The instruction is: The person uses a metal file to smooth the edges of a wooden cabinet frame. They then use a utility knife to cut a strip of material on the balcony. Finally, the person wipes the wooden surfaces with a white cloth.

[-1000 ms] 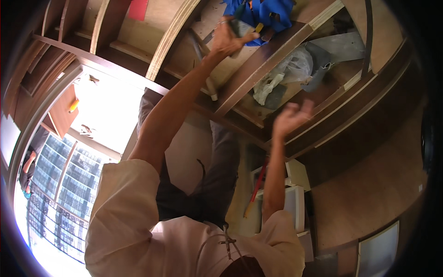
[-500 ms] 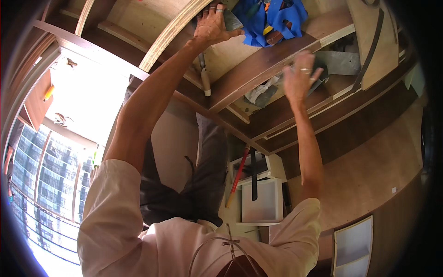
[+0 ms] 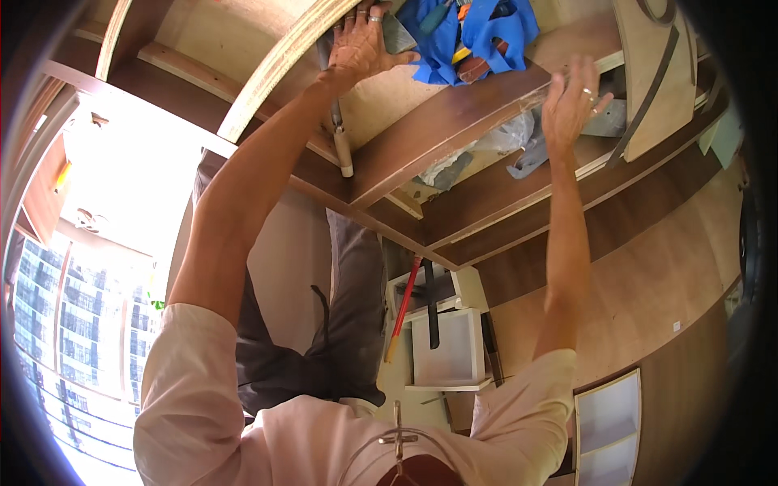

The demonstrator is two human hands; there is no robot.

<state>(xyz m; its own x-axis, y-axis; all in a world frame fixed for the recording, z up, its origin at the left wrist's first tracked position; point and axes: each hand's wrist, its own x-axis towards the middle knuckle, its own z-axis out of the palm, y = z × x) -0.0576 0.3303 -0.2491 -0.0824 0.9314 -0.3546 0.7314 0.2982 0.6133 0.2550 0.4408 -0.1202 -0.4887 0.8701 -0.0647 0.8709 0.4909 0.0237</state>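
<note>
My left hand rests on the wooden cabinet at the top, beside a curved plywood edge. Its thumb points out to the right and the fingers spread forward. A grey flat piece lies against its fingers. Just right of it is a blue cloth bundle with tools in it. Below my left wrist lies a metal-shafted tool with a pale wooden handle. My right hand is raised over the right compartment, fingers apart, holding nothing. Crumpled clear plastic and a grey scrap lie beside it.
A brown wooden divider separates the compartments. At the right stands a plywood panel with a dark strip. Lower down are a white drawer-like box and a red bar. Windows are at the left.
My right hand has moved to the right over the compartment, uncovering more of the plastic and grey scrap. My left hand keeps its place on the cabinet. The whole view has shifted slightly.
</note>
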